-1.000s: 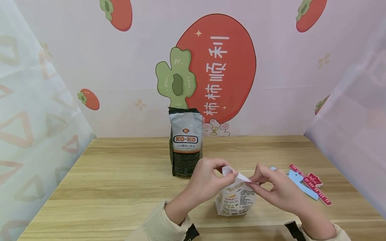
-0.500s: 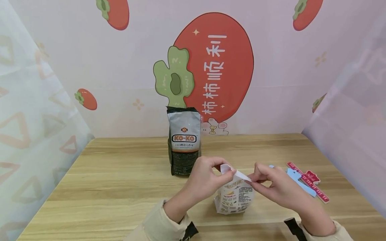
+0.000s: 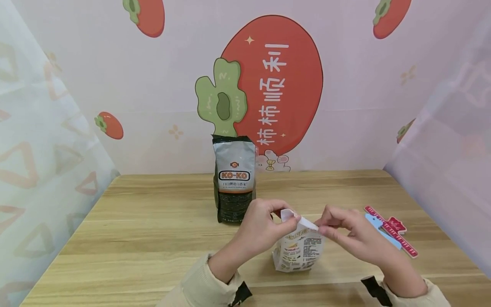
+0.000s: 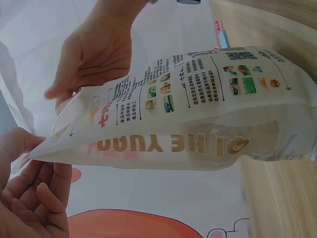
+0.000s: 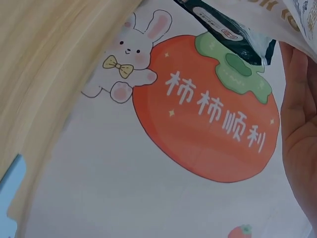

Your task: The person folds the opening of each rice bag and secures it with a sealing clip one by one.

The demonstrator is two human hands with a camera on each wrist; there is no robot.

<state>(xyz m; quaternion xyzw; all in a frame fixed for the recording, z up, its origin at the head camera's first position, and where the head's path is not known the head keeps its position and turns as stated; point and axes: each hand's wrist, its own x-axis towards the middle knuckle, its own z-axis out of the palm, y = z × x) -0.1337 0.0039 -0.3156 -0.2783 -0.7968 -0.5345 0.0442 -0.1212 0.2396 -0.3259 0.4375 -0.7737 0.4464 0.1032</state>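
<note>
A white printed food bag (image 3: 301, 251) stands upright on the table, its top edge stretched between both hands. In the head view my left hand (image 3: 266, 228) pinches the bag's left top corner between thumb and fingers. My right hand (image 3: 354, 234) pinches the right top corner. The left wrist view shows the bag (image 4: 198, 94) close up, with a see-through window strip and gold letters along its side. There, my left hand (image 4: 34, 188) holds one end of the top edge and my right hand (image 4: 96, 54) the other. Part of my right hand (image 5: 302, 129) shows in the right wrist view.
Behind the bag, a black-and-silver KO-KO rice bag (image 3: 235, 179) stands near the wall cloth. To the right lie a red-and-white strip (image 3: 391, 232) with a shaped tab and a light blue strip (image 3: 385, 235), crossing on the wooden table (image 3: 134, 238). Cloth walls enclose the sides.
My right hand's fingertips have shifted slightly at the bag's right top corner. My left hand keeps its pinch. The bag stays in place; the head view has shifted a little.
</note>
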